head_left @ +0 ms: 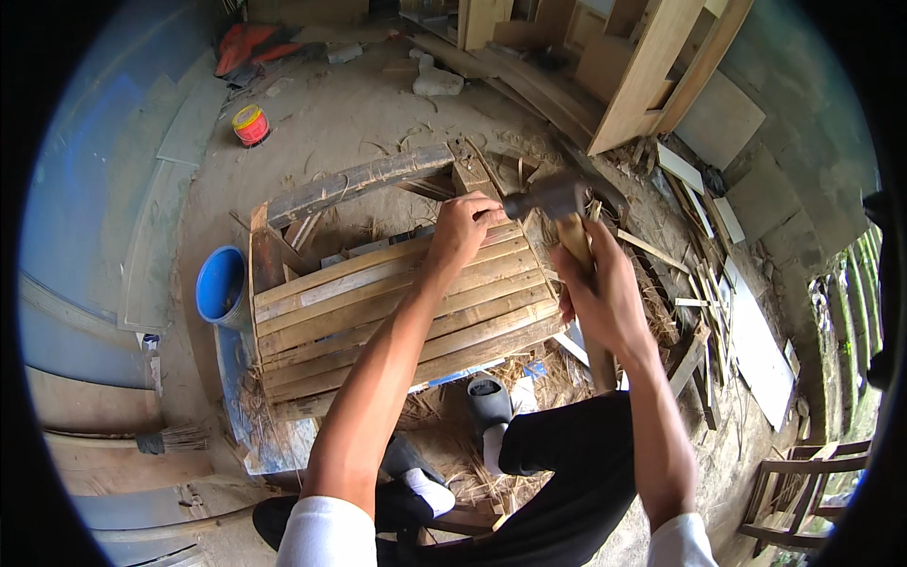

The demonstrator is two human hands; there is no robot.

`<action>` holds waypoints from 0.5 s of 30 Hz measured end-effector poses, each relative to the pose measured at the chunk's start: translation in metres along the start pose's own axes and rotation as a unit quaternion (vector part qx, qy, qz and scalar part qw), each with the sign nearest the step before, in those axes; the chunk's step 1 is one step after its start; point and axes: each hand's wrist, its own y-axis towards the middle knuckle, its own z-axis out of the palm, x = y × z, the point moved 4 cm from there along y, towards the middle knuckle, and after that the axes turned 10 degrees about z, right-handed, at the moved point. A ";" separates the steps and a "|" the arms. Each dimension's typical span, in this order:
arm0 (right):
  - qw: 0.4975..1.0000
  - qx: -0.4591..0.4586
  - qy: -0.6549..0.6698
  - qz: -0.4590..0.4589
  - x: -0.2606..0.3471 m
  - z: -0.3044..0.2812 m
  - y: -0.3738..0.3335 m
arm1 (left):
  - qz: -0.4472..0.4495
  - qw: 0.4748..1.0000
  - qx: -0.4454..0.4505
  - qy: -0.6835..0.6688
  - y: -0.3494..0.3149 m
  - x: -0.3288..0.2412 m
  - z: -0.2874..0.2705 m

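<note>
Hammer looks blurred; the left hand hides whatever its fingertips touch.

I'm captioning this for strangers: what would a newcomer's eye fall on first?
Likely the hammer in the right hand, its head close to the left hand at the slatted wooden frame. Then the blue bucket left of the frame, and the red-and-yellow tub, upper left.

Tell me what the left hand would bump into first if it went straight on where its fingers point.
Probably the hammer head, just right of the left hand in the picture; depth is unclear, so it might pass beneath.
</note>
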 end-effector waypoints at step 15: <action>0.985 -0.053 -0.146 -0.077 -0.002 0.021 0.046 | -0.058 0.996 0.023 -0.056 -0.001 0.018 0.014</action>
